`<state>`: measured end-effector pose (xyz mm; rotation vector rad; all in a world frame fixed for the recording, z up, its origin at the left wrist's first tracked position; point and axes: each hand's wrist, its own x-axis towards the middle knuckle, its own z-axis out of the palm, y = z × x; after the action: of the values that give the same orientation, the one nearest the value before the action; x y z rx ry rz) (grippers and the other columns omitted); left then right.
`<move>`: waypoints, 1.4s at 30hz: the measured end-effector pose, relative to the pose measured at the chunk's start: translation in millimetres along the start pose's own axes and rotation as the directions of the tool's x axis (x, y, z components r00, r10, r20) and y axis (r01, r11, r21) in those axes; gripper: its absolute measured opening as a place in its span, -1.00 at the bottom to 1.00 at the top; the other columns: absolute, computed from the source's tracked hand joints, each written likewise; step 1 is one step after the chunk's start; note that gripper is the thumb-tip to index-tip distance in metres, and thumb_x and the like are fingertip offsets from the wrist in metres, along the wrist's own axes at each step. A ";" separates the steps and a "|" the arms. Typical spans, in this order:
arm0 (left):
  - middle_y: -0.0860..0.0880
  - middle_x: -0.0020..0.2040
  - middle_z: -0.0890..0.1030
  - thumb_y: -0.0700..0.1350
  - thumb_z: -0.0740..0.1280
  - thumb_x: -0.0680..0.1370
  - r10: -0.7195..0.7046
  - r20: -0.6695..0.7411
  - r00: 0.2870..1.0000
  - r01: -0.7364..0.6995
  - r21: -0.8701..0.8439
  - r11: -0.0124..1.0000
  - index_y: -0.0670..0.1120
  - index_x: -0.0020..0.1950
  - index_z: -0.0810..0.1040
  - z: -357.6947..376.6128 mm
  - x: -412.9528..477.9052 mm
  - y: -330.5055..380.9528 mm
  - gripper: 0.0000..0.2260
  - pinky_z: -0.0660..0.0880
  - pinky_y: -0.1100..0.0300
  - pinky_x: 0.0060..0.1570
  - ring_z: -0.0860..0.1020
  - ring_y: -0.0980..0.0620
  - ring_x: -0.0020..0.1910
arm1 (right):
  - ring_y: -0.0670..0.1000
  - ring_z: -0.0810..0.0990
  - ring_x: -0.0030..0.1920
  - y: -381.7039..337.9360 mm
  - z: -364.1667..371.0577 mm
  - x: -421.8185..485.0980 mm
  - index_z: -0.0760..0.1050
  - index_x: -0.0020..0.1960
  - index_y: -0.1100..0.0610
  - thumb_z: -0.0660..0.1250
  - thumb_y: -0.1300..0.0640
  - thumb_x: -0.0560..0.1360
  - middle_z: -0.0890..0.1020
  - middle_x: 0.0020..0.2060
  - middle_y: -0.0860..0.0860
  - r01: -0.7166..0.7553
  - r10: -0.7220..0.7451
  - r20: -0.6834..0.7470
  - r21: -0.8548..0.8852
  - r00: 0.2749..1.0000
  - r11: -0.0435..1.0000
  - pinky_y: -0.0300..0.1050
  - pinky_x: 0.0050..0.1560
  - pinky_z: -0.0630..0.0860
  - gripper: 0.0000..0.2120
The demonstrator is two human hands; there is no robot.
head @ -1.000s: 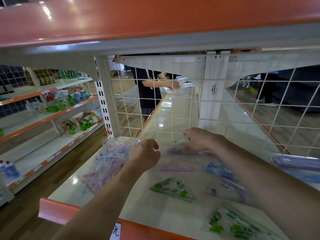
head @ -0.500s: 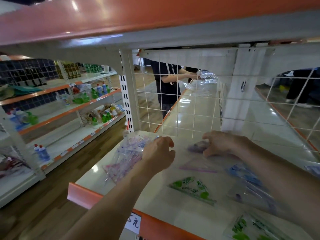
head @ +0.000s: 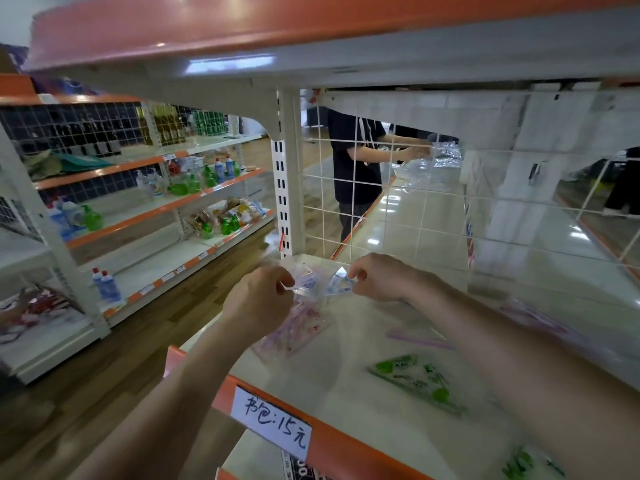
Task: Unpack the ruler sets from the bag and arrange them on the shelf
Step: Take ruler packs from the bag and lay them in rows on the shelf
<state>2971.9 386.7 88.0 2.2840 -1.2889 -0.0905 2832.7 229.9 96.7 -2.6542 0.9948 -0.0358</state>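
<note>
The left hand (head: 258,299) and right hand (head: 377,277) each pinch the top of the clear bag (head: 294,336), which lies between them at the shelf's (head: 346,410) back left corner. A green set (head: 417,381) lies nearer the front, well apart from both hands.

Both hands raised close together, fingers curled into pinches.
The left hand (head: 259,301) and right hand (head: 379,277) show their backs to the camera, each thumb and forefinger pinching what seems to be one clear packet (head: 323,285); bare arms (head: 180,386) reach in from below.
</note>
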 end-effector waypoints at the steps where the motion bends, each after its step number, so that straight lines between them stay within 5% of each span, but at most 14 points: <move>1: 0.03 0.06 0.60 -0.15 0.26 0.57 -0.001 0.005 1.000 0.001 -0.009 1.000 0.03 0.13 0.56 0.1 -1.8 -2.8 -0.81 0.55 0.16 0.00 0.55 0.06 -0.02 | 0.03 0.48 0.10 -3.2 3.3 3.3 0.50 0.25 0.08 0.24 0.14 0.53 0.52 0.24 0.06 0.005 -0.005 0.007 -0.011 1.000 1.000 -0.19 0.05 0.35 -0.69; 5: 0.04 0.04 0.58 -0.13 0.26 0.58 -0.015 0.018 1.000 0.016 -0.035 0.999 0.03 0.14 0.55 1.2 -6.3 -10.8 -0.82 0.56 0.16 -0.02 0.55 0.07 -0.02 | 0.10 0.38 0.32 -14.7 13.7 12.9 0.40 0.37 0.04 0.17 0.22 0.53 0.38 0.34 0.06 0.001 0.001 0.023 -0.100 1.000 0.995 -0.06 0.25 0.35 -0.58; 11: 0.04 0.05 0.58 -0.12 0.27 0.57 -0.025 0.032 0.999 0.026 -0.050 0.998 0.03 0.16 0.55 3.6 -8.0 -15.0 -0.81 0.57 0.14 0.00 0.55 0.07 -0.01 | 0.19 0.38 0.30 -23.9 23.7 14.2 0.20 0.46 -0.11 0.06 0.38 0.44 0.30 0.33 0.06 0.021 0.013 0.149 -0.230 0.989 0.973 0.12 0.23 0.43 -0.33; 17: 0.04 0.06 0.59 -0.12 0.27 0.57 -0.028 0.038 0.999 0.030 -0.060 0.998 0.03 0.16 0.55 5.5 -8.2 -12.5 -0.81 0.57 0.13 0.00 0.55 0.06 -0.01 | 0.15 0.44 0.26 -26.4 16.2 0.4 0.33 0.39 0.06 0.17 0.32 0.51 0.35 0.29 0.06 0.016 0.024 0.102 -0.368 0.995 0.930 -0.06 0.03 0.38 -0.53; 20: 0.04 0.06 0.59 -0.11 0.27 0.57 -0.019 0.031 0.999 0.021 -0.069 0.997 0.03 0.16 0.55 6.1 -8.0 -8.3 -0.82 0.56 0.16 0.00 0.55 0.06 -0.01 | 0.13 0.45 0.24 -26.2 13.2 -1.3 0.40 0.32 0.10 0.18 0.30 0.50 0.37 0.27 0.05 0.026 0.005 0.086 -0.358 0.996 0.933 -0.02 0.13 0.43 -0.60; 24: 0.04 0.06 0.58 -0.09 0.27 0.58 -0.008 0.022 1.000 0.010 -0.082 0.997 0.02 0.17 0.54 5.7 -10.2 -7.2 -0.82 0.55 0.20 -0.03 0.54 0.08 -0.02 | 0.07 0.43 0.20 -25.1 12.4 11.8 0.37 0.27 0.09 0.17 0.35 0.44 0.37 0.27 0.01 0.082 -0.070 0.056 -0.265 0.996 0.961 -0.07 0.01 0.40 -0.57; 27: 0.04 0.06 0.59 -0.09 0.27 0.58 0.003 0.011 1.000 -0.002 -0.086 0.996 0.02 0.17 0.55 4.4 -13.4 -11.0 -0.81 0.55 0.21 -0.03 0.54 0.10 -0.03 | 0.09 0.44 0.23 -33.1 11.8 20.0 0.28 0.38 0.04 0.20 0.29 0.42 0.40 0.32 0.04 0.087 -0.062 0.136 -0.194 0.989 0.977 -0.05 0.07 0.43 -0.46; 30: 0.05 0.05 0.59 -0.09 0.28 0.58 0.003 -0.001 1.000 -0.003 -0.098 0.995 0.01 0.17 0.56 1.3 -16.3 -15.6 -0.81 0.56 0.17 -0.01 0.54 0.09 -0.02 | 0.10 0.50 0.10 -39.4 11.7 23.6 0.36 0.31 0.03 0.24 0.19 0.45 0.51 0.19 0.08 0.084 -0.050 0.197 -0.168 0.979 0.982 -0.11 -0.05 0.41 -0.57; 37: 0.04 0.03 0.59 -0.08 0.29 0.57 -0.003 -0.013 1.000 0.001 -0.137 0.991 -0.01 0.15 0.57 -1.3 -18.7 -17.3 -0.82 0.57 0.16 -0.05 0.54 0.07 -0.04 | 0.08 0.48 0.19 -31.0 14.9 20.1 0.38 0.36 0.03 0.23 0.21 0.49 0.49 0.24 0.04 0.086 -0.069 0.138 -0.117 0.988 0.989 -0.10 0.12 0.42 -0.56; 39: 0.05 0.02 0.60 -0.07 0.29 0.56 -0.020 -0.010 1.000 0.018 -0.151 0.988 0.00 0.13 0.57 0.6 -18.0 -15.0 -0.83 0.56 0.16 -0.05 0.54 0.08 -0.05 | 0.05 0.48 0.09 -26.6 15.7 17.1 0.43 0.29 0.02 0.24 0.18 0.50 0.51 0.17 0.01 0.092 -0.081 0.127 -0.083 0.989 0.992 -0.14 0.03 0.40 -0.64; 42: 0.03 0.01 0.61 -0.08 0.29 0.56 -0.035 0.003 0.999 0.035 -0.180 0.983 -0.03 0.12 0.58 3.0 -17.9 -10.3 -0.83 0.54 0.18 -0.04 0.54 0.07 -0.06 | 0.00 0.39 -0.13 -18.1 17.0 14.3 0.42 -0.14 -0.03 0.25 0.20 0.47 0.42 -0.18 -0.09 0.080 -0.077 0.090 -0.023 0.993 0.997 -0.18 -0.20 0.32 -0.87</move>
<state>2969.3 404.5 77.3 2.1519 -1.1901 -0.2109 2857.3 238.2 84.5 -2.6925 0.8683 0.0790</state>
